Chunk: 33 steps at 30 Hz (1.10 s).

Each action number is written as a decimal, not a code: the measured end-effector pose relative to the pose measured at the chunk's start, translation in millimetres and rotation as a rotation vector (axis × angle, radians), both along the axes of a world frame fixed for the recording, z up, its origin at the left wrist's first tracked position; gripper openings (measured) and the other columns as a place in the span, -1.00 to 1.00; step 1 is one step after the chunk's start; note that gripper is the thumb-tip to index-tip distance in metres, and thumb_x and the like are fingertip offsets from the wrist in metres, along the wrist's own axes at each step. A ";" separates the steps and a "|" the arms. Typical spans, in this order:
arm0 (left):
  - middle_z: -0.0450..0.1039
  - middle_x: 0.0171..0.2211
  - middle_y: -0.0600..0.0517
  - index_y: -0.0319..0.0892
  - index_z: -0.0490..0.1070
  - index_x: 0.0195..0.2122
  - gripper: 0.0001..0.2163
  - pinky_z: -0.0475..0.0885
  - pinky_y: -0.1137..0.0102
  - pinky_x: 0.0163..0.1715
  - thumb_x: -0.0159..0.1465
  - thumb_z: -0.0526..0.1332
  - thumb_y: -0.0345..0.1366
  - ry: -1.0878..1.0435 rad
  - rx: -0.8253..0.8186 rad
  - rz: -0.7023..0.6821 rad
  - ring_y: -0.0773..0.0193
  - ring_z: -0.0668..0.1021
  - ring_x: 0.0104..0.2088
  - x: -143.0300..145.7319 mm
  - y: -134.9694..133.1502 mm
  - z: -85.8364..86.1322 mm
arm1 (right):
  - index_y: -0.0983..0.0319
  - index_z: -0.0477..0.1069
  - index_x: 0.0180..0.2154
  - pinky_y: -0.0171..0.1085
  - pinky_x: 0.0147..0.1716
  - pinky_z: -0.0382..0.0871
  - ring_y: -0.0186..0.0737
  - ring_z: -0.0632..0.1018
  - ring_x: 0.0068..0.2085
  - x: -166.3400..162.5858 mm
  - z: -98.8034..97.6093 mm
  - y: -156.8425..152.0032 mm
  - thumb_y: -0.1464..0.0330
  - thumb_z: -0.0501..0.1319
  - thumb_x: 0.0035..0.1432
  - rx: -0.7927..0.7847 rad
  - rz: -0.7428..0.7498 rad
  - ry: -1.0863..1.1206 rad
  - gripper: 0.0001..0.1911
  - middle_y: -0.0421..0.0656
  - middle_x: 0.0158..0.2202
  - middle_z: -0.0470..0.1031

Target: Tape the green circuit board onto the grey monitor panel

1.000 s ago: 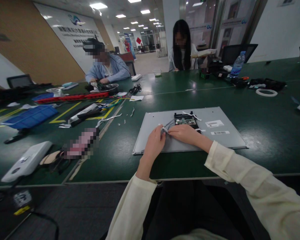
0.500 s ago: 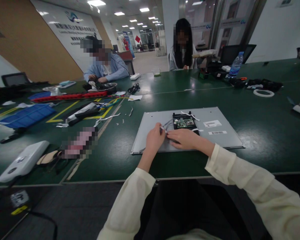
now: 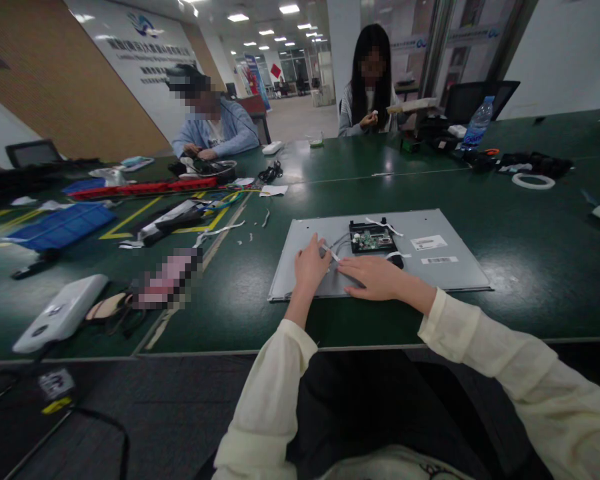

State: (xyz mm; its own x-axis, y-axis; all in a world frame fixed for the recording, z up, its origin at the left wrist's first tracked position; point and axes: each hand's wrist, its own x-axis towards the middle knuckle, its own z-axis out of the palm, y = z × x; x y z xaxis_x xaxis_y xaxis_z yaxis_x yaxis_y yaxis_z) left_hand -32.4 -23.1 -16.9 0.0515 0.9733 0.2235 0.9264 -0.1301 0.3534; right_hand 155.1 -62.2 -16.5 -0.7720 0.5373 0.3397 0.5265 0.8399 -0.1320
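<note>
A grey flat metal panel [image 3: 457, 267] lies on the green table before me. A green circuit board [image 3: 373, 240] sits in a black frame on it, with thin grey cables [image 3: 341, 241] running out to the left. A narrow white tape strip [image 3: 332, 253] crosses the cables. My left hand [image 3: 311, 268] is at the strip's upper left end, its fingers partly apart; contact is hard to make out. My right hand [image 3: 374, 276] lies palm down on the panel, fingers stretched toward the strip's lower end. More white tape [image 3: 386, 227] shows by the board.
To the left are a white device [image 3: 63, 313], a blue tray [image 3: 63, 227] and a red strip [image 3: 145, 190]. A water bottle [image 3: 477, 125] and a white tape ring [image 3: 533, 181] are at the far right. Two people sit across the table.
My left fingers have loosened from a pinch and spread slightly. My right hand lies flatter, and more of the white strip shows. The view has shifted a little.
</note>
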 end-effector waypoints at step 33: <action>0.26 0.17 -0.12 -0.22 0.12 0.19 -0.58 0.08 0.15 0.17 0.33 0.00 -0.23 0.147 0.031 -0.028 0.10 0.22 0.23 -0.8 -10.5 0.4 | 0.31 0.43 -0.01 -0.13 0.10 0.27 -0.14 0.44 0.06 -11.1 -2.1 4.7 0.31 0.03 0.25 -0.055 -0.038 0.102 -0.63 -0.03 0.06 0.42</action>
State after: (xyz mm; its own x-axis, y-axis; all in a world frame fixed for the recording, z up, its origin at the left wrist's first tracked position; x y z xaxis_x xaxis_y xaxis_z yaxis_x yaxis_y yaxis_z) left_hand -33.1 -33.7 -16.6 0.1125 0.9638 0.2416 0.9639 -0.1650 0.2092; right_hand 144.0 -57.5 -18.6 -0.7135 0.5857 0.3844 0.5395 0.8094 -0.2319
